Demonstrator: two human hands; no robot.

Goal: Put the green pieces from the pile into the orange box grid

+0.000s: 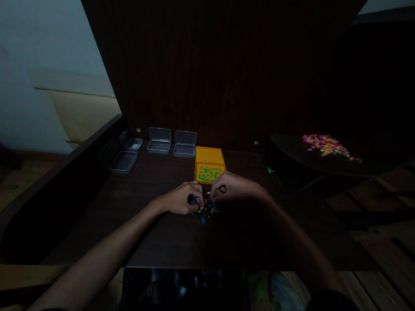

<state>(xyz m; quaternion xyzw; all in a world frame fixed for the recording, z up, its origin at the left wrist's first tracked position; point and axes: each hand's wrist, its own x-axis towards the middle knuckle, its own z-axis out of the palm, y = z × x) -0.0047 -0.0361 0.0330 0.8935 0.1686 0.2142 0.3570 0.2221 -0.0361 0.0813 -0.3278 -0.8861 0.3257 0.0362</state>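
Small blue, green and pale pieces (203,219) lie in a loose heap on the dark table. On the heap's left side is my left hand (185,198), its fingers curled down and pinched among the pieces. My right hand (228,188) comes in from the right, thumb and fingertips brought together over the heap. What either pinch holds is too small and dark to make out. Just beyond the hands stands an open yellow box (210,155) with many green pieces (209,173) spread in its tray. My right hand overlaps the box's front right corner.
Two clear plastic boxes with raised lids, one (159,141) left of another (185,144), stand along the back panel. More clear boxes (123,161) sit at the left. A pink and yellow pile (326,146) lies on a side shelf (289,149) at right.
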